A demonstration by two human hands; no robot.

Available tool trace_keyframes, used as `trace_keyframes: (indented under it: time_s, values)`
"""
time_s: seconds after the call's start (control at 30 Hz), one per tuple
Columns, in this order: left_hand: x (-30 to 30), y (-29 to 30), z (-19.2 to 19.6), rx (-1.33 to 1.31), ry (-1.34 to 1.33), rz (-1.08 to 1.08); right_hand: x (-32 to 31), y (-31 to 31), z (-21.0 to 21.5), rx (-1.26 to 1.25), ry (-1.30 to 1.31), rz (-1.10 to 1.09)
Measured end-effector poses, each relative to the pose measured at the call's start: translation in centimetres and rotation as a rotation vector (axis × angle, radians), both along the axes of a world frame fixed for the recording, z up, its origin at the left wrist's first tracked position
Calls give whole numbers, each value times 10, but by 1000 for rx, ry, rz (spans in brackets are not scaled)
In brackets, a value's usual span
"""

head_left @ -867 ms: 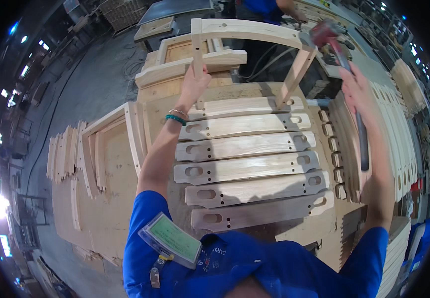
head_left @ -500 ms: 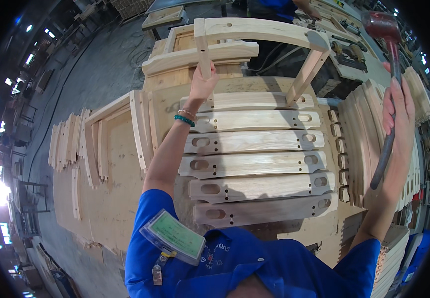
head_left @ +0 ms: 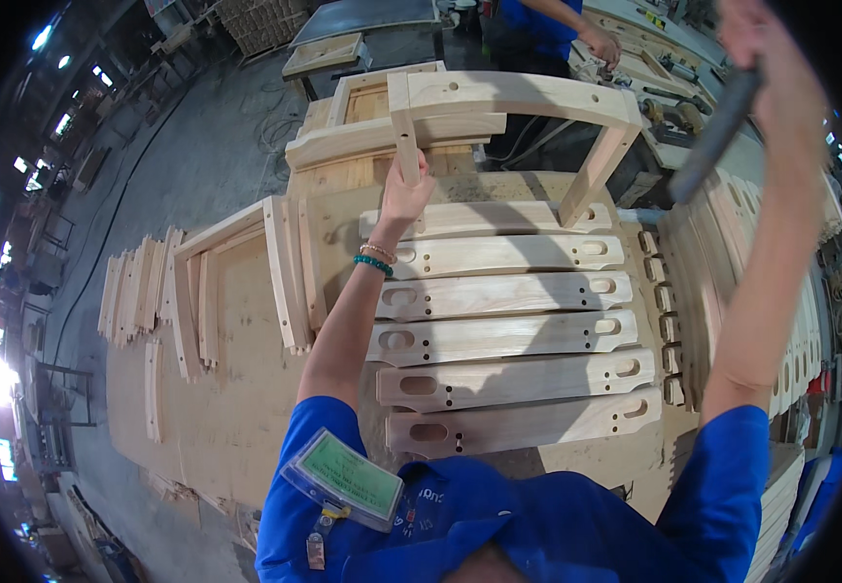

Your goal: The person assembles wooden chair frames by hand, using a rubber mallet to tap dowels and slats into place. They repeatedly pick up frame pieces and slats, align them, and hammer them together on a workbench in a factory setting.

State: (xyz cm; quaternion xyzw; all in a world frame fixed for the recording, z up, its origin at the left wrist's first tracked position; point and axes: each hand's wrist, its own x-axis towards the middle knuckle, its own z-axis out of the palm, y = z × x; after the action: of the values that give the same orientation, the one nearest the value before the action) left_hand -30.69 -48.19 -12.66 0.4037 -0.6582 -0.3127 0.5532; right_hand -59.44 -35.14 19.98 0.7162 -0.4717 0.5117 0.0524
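My left hand (head_left: 407, 199) is closed around the near-left leg of a pale wooden U-shaped frame (head_left: 518, 95). A curved rail joins the frame's two legs at the top, and its right leg comes down onto the farthest of several slotted wooden slats (head_left: 503, 294) laid in a row before me. High at the right edge, my right hand (head_left: 766, 58) is closed on a mallet (head_left: 717, 136). Its dark handle is smeared by motion and its head is out of view.
Stacked slats (head_left: 707, 291) stand on the right, and narrow wooden parts (head_left: 139, 287) on the left. An assembled frame (head_left: 280, 272) stands on the board (head_left: 246, 418). Across the table, a co-worker's hand (head_left: 600, 47) is near a bench with tools (head_left: 673, 117).
My right hand has swung up and away with the mallet, taking its red head out of view. The left hand keeps its hold on the frame. More of the co-worker shows.
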Motion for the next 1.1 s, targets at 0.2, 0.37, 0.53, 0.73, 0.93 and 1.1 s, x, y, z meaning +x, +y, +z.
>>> trace_keyframes:
  time_s: [0.2,0.37,0.53,0.73,0.93,1.1]
  values:
    - [-2,6,3,-4,60,38,35,-18,-133,557,297,252]
    - [-5,7,-14,65,78,34,27,41,-145,741,41,316]
    - [-9,-10,-15,64,78,73,-3,181,-258,1013,50,296]
    - [-8,-47,-4,363,398,11,-27,307,-338,862,474,211]
    - [0,-62,20,521,463,-21,-23,314,-361,835,379,176]
    - [44,-44,48,587,478,2,2,156,-289,325,542,99]
